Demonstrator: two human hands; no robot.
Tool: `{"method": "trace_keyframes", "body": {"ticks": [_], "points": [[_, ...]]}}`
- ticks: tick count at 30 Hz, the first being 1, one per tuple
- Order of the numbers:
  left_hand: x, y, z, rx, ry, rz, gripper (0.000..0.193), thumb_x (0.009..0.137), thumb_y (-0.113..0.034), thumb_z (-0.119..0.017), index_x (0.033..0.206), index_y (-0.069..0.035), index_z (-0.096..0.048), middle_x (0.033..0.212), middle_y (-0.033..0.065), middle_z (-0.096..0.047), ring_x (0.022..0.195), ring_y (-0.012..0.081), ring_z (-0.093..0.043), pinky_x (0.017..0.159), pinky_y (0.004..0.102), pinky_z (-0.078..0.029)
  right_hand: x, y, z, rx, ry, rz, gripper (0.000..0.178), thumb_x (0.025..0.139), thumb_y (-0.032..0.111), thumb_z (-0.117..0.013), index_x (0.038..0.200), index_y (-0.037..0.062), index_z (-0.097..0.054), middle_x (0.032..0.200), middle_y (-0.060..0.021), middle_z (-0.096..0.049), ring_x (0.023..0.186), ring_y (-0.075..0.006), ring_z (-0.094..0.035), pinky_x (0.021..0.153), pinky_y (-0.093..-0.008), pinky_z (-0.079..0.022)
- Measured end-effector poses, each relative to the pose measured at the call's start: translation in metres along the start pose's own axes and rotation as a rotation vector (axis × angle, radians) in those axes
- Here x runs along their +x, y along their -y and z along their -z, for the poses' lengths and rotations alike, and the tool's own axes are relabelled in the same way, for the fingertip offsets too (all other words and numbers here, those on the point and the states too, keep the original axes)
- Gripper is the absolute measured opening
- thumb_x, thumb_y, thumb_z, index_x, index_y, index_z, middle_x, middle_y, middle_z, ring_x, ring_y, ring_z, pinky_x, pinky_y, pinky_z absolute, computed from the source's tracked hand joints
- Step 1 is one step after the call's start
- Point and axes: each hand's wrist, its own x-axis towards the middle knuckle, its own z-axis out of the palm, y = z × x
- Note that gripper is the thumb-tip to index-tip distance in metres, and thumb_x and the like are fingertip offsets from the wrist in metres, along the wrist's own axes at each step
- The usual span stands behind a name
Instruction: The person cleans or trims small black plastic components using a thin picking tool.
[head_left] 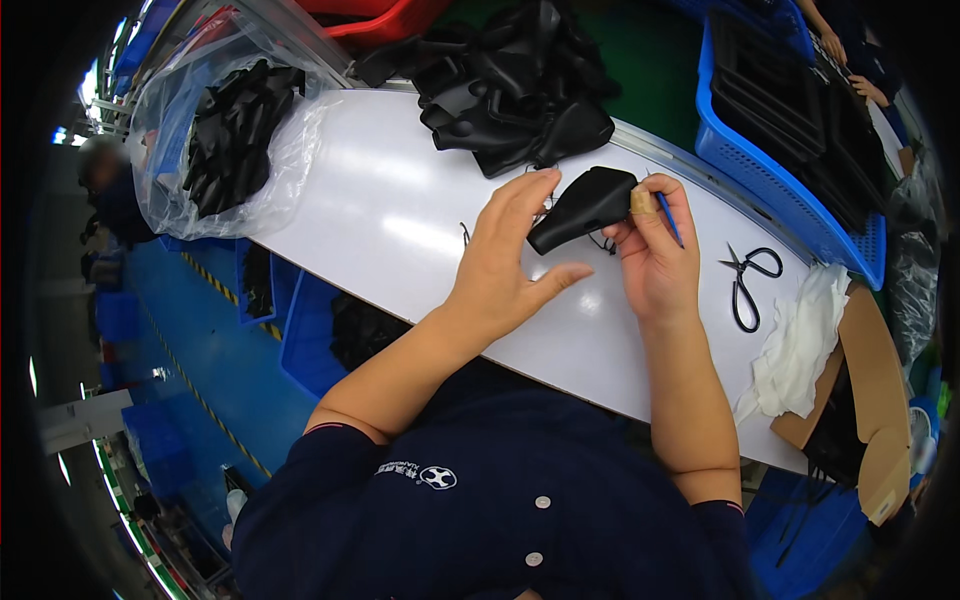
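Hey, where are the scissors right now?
In the head view, the black scissors lie on the white table, right of centre, between the right hand and the white cloth.

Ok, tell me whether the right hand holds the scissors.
No, the scissors lie on the table, apart from the right hand.

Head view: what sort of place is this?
Probably a factory workstation: a large heap of black, curved, plastic-looking parts at the white, smooth table, a blue, perforated plastic crate of black pieces, and yellow-and-black striped floor marking.
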Motion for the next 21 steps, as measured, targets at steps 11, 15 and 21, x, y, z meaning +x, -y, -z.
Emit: {"method": "trace_keyframes", "body": {"ticks": [11,15,21], "points": [[-0.009,0.03,0.006,-0.507,0.14,0.689,0.042,0.102,-0.041,-0.051,0.089,-0.002,-0.058,0.065,-0.0016,-0.047,0.058,0.0052,-0.042,0.05,0.0218,-0.035,-0.001,-0.004,-0.012,-0.812,-0.046,0.325,0.026,0.094,0.013,-0.066,0.11,0.0026,-0.049,0.101,-0.0082,-0.061,0.087,-0.0132,-0.062,0.076,-0.0262,-0.054],[-0.012,0.028,0.008,-0.534,0.13,0.718,0.046,0.103,-0.044,-0.048,0.085,-0.002,-0.055,0.065,-0.003,-0.045,0.058,0.0051,-0.038,0.051,0.0224,-0.034,-0.003,-0.005,-0.012,-0.518,0.012,-0.026,0.024,0.091,0.011,-0.069,0.106,0.0012,-0.052,0.096,-0.0071,-0.061,0.081,-0.01,-0.06,0.065,-0.0238,-0.055],[-0.011,0.038,0.024,-0.306,0.052,0.516,0.043,0.105,-0.04,-0.044,0.086,-0.003,-0.054,0.061,-0.0053,-0.039,0.052,0.0028,-0.032,0.047,0.0209,-0.025,-0.007,-0.004,-0.016,-0.453,0.047,-0.043,0.018,0.091,0.006,-0.068,0.101,0.001,-0.054,0.082,-0.0059,-0.061,0.07,-0.0081,-0.059,0.058,-0.0222,-0.054]]}}
